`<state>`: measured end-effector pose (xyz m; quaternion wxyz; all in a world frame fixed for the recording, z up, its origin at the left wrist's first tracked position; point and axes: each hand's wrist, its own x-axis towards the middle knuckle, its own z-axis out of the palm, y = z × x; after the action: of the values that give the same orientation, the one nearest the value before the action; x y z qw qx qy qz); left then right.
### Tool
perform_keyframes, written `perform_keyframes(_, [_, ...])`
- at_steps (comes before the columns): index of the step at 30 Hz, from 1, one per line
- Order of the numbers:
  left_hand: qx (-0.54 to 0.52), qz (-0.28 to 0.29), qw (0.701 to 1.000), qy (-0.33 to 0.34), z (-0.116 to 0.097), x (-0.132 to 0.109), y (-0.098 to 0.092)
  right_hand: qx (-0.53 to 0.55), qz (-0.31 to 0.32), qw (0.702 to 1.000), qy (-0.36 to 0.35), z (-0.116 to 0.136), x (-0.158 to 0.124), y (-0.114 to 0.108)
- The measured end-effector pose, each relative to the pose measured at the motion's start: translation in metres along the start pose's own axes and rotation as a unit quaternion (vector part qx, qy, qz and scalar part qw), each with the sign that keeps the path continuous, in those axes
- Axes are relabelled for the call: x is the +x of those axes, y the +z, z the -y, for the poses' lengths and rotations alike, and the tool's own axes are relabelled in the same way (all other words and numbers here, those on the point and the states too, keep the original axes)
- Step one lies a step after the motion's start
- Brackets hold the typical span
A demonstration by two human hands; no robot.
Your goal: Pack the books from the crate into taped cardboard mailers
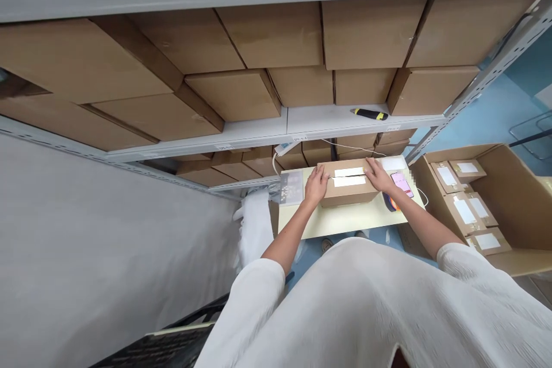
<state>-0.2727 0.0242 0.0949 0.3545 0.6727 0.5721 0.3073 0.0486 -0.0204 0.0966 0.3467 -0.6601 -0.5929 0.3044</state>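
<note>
Head view: cardboard carton (350, 196) at lower centre, long axis left-right, between left hand (316, 185) and right hand (378, 176), both open, resting flat on top, ungripped.

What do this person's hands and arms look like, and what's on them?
The left grip and right grip are bare human hands without gloves. The left sleeve and right sleeve are loose, wide and white, in a finely crinkled fabric.
</note>
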Motion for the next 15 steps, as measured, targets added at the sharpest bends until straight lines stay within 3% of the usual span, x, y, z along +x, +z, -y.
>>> perform_keyframes(8, [0.006,-0.002,1.0,0.007,-0.001,0.014,0.009,0.0,-0.004,1.0,0.003,-0.006,0.016,-0.004])
perform_keyframes(15, [0.0,-0.01,1.0,0.013,0.013,0.012,-0.008,-0.014,0.007,1.0,0.014,-0.001,0.017,0.018])
